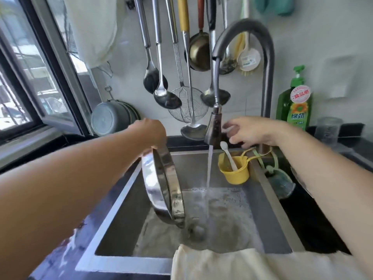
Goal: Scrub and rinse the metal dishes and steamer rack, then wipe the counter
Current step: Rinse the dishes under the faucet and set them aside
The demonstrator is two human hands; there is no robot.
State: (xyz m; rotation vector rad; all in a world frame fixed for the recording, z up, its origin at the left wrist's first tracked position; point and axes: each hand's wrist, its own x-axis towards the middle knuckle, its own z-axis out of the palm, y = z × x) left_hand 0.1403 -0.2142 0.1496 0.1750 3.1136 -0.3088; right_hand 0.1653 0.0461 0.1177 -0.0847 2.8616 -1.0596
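Note:
My left hand [150,132] grips the top rim of a round metal dish [161,186], which hangs on edge over the left side of the steel sink [113,209]. My right hand [252,129] reaches with spread fingers toward the faucet spray head [214,126] and holds nothing. Water runs from the spray head in a thin stream [209,178] into foamy water on the sink floor, just right of the dish. A cream cloth [242,263] lies draped over the sink's front edge.
A yellow cup [235,170] with a white spoon hangs at the sink's back right. Green dish-soap bottle [295,106] and a clear glass [328,131] stand on the dark counter at right. Ladles and a strainer [187,104] hang on the wall. A pot [110,118] sits by the window.

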